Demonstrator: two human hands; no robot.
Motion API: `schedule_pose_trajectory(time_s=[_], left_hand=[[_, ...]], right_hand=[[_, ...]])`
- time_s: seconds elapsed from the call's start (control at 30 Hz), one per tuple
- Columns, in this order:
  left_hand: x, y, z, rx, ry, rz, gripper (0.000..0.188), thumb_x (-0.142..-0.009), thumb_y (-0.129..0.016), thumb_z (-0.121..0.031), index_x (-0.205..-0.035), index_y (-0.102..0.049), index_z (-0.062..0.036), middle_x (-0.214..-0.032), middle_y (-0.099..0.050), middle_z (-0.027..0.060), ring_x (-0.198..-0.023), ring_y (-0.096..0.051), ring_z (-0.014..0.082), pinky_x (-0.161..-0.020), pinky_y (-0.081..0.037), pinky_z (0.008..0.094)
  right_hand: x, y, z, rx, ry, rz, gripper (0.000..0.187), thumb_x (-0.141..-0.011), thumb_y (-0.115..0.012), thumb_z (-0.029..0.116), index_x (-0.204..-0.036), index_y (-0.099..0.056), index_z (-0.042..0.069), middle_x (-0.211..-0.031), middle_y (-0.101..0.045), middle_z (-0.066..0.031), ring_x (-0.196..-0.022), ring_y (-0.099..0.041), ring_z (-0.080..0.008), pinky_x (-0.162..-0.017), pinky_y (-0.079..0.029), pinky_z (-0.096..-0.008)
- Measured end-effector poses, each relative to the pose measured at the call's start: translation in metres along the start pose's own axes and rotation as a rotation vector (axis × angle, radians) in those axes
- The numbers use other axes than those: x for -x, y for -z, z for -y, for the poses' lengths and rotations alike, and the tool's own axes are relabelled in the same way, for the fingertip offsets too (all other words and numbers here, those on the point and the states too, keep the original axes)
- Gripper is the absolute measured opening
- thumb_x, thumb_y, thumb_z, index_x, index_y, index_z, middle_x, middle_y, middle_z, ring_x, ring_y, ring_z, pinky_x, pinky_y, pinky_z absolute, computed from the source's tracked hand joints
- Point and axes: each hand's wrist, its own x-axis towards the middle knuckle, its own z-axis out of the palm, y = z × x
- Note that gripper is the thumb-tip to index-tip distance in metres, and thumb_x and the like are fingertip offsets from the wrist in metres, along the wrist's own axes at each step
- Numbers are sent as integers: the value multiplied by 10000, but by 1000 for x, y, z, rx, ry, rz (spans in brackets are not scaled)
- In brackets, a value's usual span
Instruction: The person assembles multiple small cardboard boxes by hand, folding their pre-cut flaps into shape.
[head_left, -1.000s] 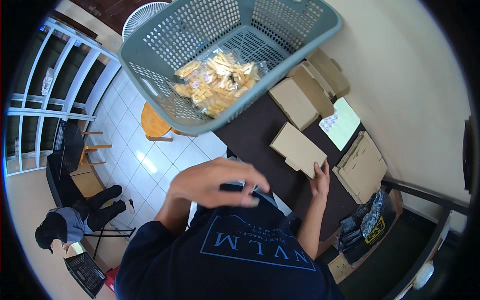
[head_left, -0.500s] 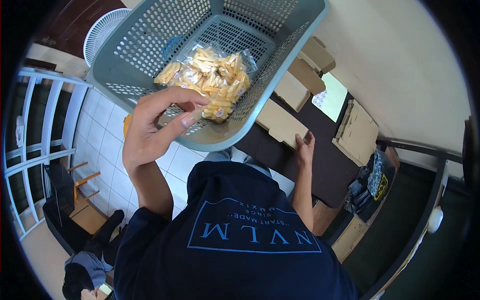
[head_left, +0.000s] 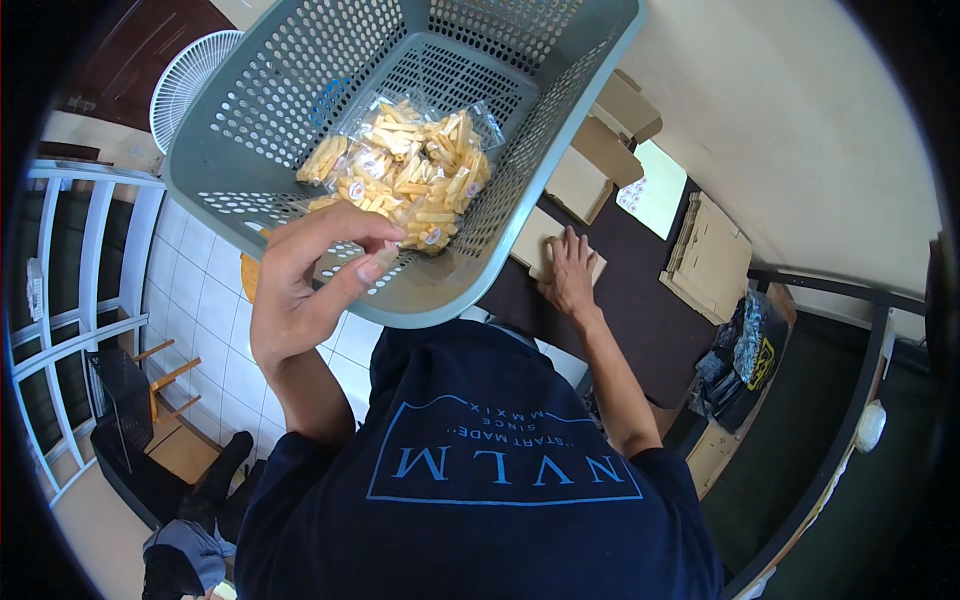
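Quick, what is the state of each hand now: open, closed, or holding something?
Left hand: fingers curled at the rim of the grey plastic mesh basket; whether it grips anything cannot be told.
Right hand: open, flat on a brown cardboard box.

Bright, even daylight; soft shadows; sharp centre; strong fisheye bending, black vignette at rim.

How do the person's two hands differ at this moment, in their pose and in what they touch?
The left hand is raised at the near rim of the grey basket, fingers curled toward the clear packets of yellow sticks; the right hand lies lower, on a flat cardboard box on the dark table. The left hand's fingers bend; the right hand's are spread flat. Both are bare and grip nothing visible.
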Motion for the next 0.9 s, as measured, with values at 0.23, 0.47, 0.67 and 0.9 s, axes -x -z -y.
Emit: schedule_pose_trajectory(time_s=[0.23, 0.47, 0.67, 0.9], left_hand=[[-9, -8, 4, -36, -47, 65, 200, -807, -648, -17, -1000, -658, 34, -840, -658, 121, -762, -632, 195, -708, -476, 294], [-11, -8, 2, -11, -22, 105, 208, -800, -652, 4, -1006, -658, 26, -848, -654, 124, -763, -627, 199, -706, -473, 291], [-12, -3, 10, 89, -49, 36, 129, -820, -642, 1, -943, -668, 29, -812, -663, 125, -725, -628, 202, -677, -478, 292], [0, 5, 8, 157, -76, -185, 58, -859, -641, -22, -888, -663, 23, -816, -685, 112, -727, -655, 201, -657, -494, 301]], right_hand=[[-29, 40, -25, -493, 75, 118, 580, -710, -773, 198, -1208, -502, 77, -1240, -558, -236, -1172, -536, -420, -947, -465, -493], [-43, 70, -28, -428, -4, -95, 344, -737, -668, 70, -1061, -574, 4, -985, -660, -243, -918, -649, -412, -772, -525, -439], [-72, 83, -39, -245, -50, -363, 297, -767, -663, 58, -1052, -586, 29, -939, -676, -205, -860, -662, -375, -744, -522, -452], [-94, 79, -39, -455, -62, -342, 230, -839, -673, 103, -1029, -583, 10, -896, -620, -102, -825, -587, -187, -774, -482, -331]])
